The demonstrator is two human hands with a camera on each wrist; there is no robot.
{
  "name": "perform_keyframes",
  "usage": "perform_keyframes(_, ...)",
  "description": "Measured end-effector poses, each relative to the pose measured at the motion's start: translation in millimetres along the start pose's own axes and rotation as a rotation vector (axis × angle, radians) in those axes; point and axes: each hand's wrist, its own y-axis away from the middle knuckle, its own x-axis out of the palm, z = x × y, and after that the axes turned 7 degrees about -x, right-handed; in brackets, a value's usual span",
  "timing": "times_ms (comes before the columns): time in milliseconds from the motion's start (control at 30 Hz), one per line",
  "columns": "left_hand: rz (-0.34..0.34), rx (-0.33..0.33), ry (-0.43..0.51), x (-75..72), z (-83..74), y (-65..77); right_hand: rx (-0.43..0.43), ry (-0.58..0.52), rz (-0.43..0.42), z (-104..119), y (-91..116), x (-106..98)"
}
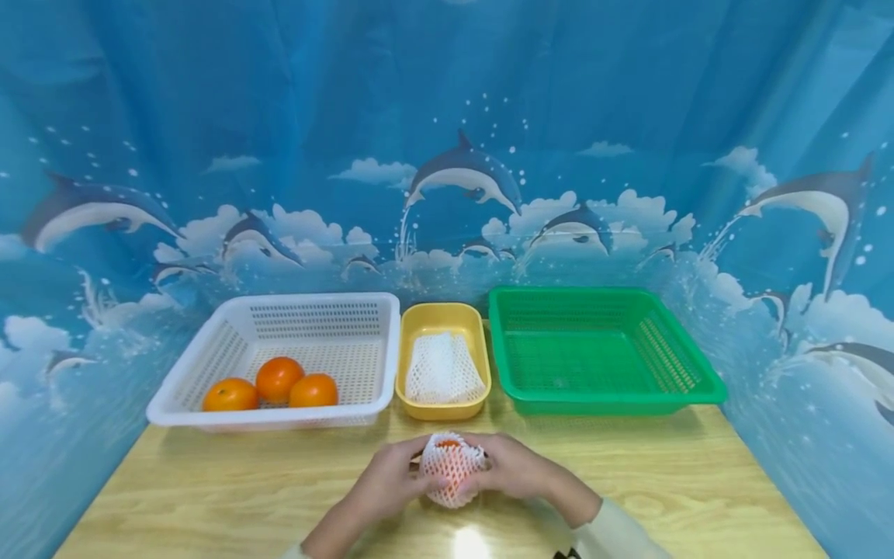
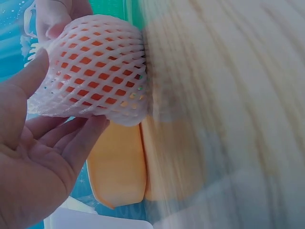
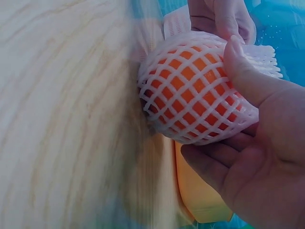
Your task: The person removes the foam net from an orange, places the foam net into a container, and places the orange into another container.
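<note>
Between both hands, just in front of the yellow tray, is an orange point(image 3: 188, 98) inside a white foam net sleeve point(image 2: 102, 62). The left hand point(image 1: 391, 480) grips its left side, thumb on the near face and fingers curled beneath, as the left wrist view shows. On the other side the right hand point(image 1: 513, 466) holds the sleeve, its thumb pressed on the net and its fingers bent under the fruit. A patch of bare orange peel shows at the sleeve's open top in the head view. The netted fruit stands at the tabletop.
A white basket point(image 1: 328, 415) at the left holds three oranges point(image 1: 279, 378). The small yellow tray point(image 1: 443, 411) in the middle contains white foam net sleeves point(image 1: 441, 369). At the right stands a green basket point(image 1: 608, 405). A dolphin-print curtain point(image 1: 447, 101) hangs behind the wooden table point(image 1: 628, 466).
</note>
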Motion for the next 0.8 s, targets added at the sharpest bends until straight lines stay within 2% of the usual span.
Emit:
perform_keyframes(267,0.012,-0.029,-0.056,-0.3,-0.5,2.3,-0.016,0.111,-0.003,3,2,-4)
perform_keyframes(533,0.03,-0.016,-0.067,-1.5,1.8,2.5,-0.035,0.175,-0.02,7,0,-4)
perform_keyframes(800,0.019,-0.021,-0.054,-2.1,2.1,1.4,0.025,0.18,0.0,11,-3,-3)
